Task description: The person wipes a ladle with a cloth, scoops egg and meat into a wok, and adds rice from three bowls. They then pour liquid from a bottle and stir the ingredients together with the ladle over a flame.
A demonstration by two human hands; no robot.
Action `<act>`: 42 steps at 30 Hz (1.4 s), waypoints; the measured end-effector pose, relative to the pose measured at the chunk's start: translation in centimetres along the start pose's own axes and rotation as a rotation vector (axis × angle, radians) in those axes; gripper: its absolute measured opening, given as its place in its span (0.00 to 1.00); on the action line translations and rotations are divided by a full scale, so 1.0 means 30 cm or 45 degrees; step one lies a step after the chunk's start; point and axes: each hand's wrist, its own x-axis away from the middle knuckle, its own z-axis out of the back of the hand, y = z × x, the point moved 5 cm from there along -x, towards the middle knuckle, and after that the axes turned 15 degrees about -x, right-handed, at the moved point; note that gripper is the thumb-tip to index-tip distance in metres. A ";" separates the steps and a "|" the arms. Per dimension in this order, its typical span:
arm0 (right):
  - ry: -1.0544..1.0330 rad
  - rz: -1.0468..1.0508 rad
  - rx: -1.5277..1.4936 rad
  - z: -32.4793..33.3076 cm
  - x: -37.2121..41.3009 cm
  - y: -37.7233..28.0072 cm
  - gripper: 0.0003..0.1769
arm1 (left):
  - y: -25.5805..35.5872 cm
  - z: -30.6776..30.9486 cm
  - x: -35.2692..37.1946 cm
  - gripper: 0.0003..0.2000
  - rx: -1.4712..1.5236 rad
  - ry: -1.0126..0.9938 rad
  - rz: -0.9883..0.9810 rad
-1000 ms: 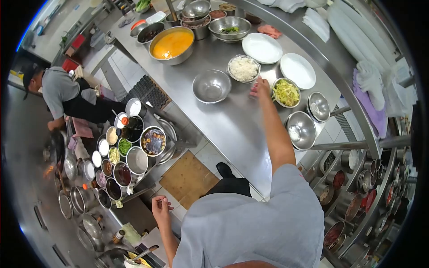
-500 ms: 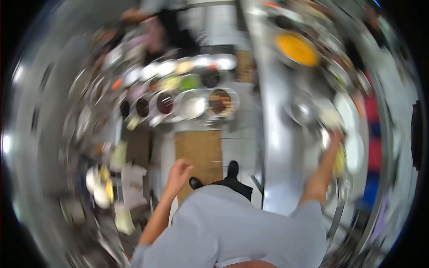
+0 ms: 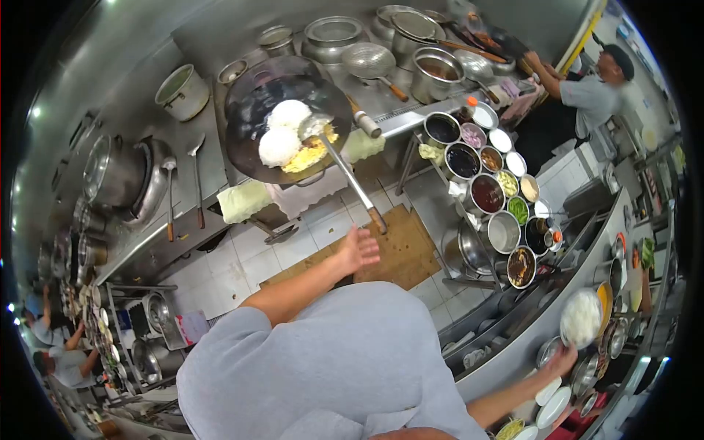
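My left hand (image 3: 358, 251) is open and empty, its fingers spread just below the wooden end of a long-handled wok ladle (image 3: 347, 172). The ladle's head rests in a large dark wok (image 3: 246, 103), against two rounded white mounds that look like rice (image 3: 279, 147). Yellow scrambled egg (image 3: 306, 156) lies beside them. At the lower right, my right hand (image 3: 563, 359) is closed at the near rim of a bowl of white food (image 3: 581, 319). Its fingertips are partly hidden and slightly blurred.
A rack of sauce and ingredient containers (image 3: 488, 192) stands right of the wok. Two long-handled utensils lie on the steel counter (image 3: 209, 161) at left. Pots and strainers (image 3: 368, 60) line the back. A co-worker (image 3: 587, 99) works at the upper right; others are at the far left.
My view has swung from the aisle toward the stove, bringing the wok into sight. My left hand has opened out near the ladle handle. My right hand stays at the bowl of white food.
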 end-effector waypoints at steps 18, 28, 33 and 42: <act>-1.078 -0.728 -1.071 -2.820 0.433 -0.604 0.03 | 0.753 0.177 0.743 0.15 -0.056 -0.186 -0.914; -1.330 1.135 -0.160 -3.247 0.805 -0.649 0.05 | 0.620 0.394 0.818 0.18 -0.140 0.146 -0.920; -0.763 1.140 -0.281 -3.096 0.562 -0.754 0.04 | 0.667 0.358 0.645 0.17 -0.044 0.134 -0.873; -0.842 -1.058 -1.311 -2.415 0.442 -0.396 0.10 | 0.622 0.122 -0.028 0.15 0.030 -0.066 -0.734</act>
